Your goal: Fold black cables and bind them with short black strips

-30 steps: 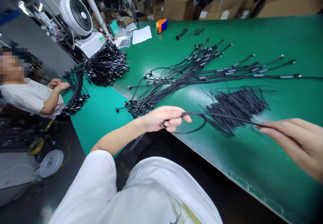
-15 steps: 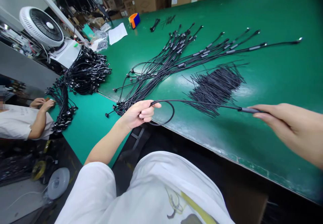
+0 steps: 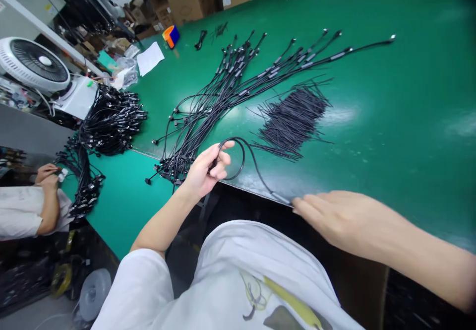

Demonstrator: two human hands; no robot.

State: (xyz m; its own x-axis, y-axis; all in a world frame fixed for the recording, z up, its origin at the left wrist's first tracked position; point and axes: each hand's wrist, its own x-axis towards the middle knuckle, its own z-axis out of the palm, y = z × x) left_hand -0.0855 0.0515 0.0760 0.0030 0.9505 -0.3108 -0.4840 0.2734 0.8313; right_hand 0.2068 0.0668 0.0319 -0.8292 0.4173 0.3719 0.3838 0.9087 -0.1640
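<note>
A black cable [image 3: 256, 167] runs between my two hands, bent into a loop beside the left one. My left hand [image 3: 208, 167] has its fingers curled round the cable near the table's front edge. Lower and to the right, my right hand [image 3: 334, 218] pinches the cable at a grey sleeve [image 3: 280, 198]; this hand is somewhat blurred. Beyond my left hand lie several black cables [image 3: 223, 97] with grey sleeves and metal-tipped plugs, fanned out on the green table [image 3: 386, 136]. A heap of thin black ties [image 3: 295, 119] rests to their right.
At the left stand a white fan [image 3: 40, 64] and big bundles of black cables [image 3: 113, 121]. A co-worker's hands [image 3: 48, 175] work past them. Toward the back are a paper sheet [image 3: 150, 59], an orange and blue roll [image 3: 171, 36] and cardboard boxes [image 3: 186, 5].
My right hand has swung left and nearer my body with the cable's sleeved part. The cable, taut before, now sags in a curve. The view has shifted to the right.
</note>
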